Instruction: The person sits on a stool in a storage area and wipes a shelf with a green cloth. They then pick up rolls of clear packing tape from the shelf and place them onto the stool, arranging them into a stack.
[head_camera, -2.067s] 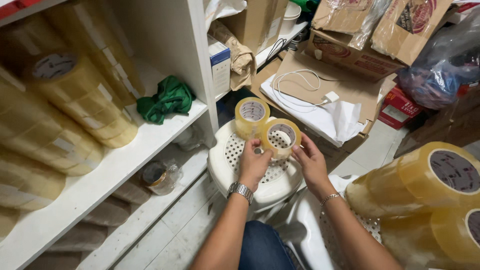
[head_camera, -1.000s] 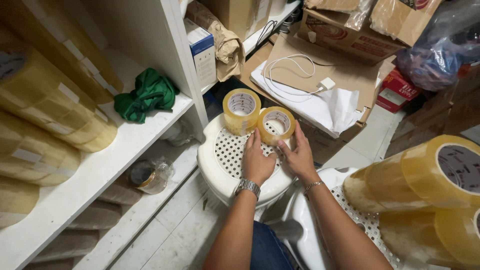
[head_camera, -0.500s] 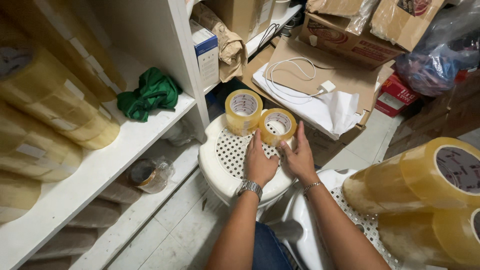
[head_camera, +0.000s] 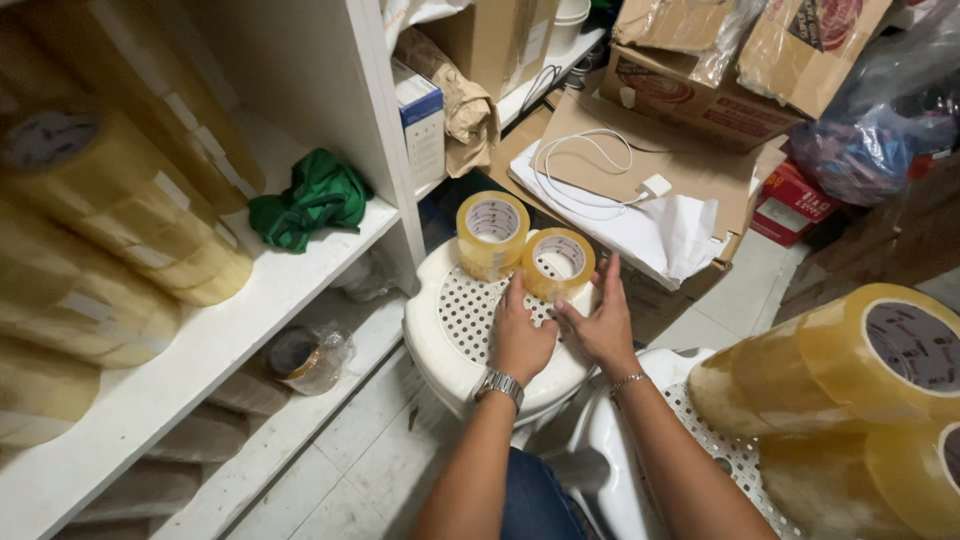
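Two stacks of yellowish clear tape rolls stand on a white perforated plastic stool (head_camera: 450, 330). The taller stack (head_camera: 492, 235) is at the stool's far edge. The shorter stack (head_camera: 558, 262) stands right of it, and both my hands touch it. My left hand (head_camera: 521, 335), with a metal watch at the wrist, presses its fingertips against the stack's near side. My right hand (head_camera: 598, 318), wearing a thin bracelet, cups the stack's right side with fingers spread.
A white shelf unit (head_camera: 210, 340) at left holds wrapped tape-roll sleeves (head_camera: 120, 215) and a green cloth (head_camera: 310, 205). More tape sleeves (head_camera: 860, 370) lie on a second white stool at right. Cardboard boxes, a white charger cable (head_camera: 600, 165) and bags crowd the floor behind.
Two seconds ago my hands held the shorter stack lifted slightly over the stool; now it rests beside the taller stack with my hands lower against it. The view shifted a little.
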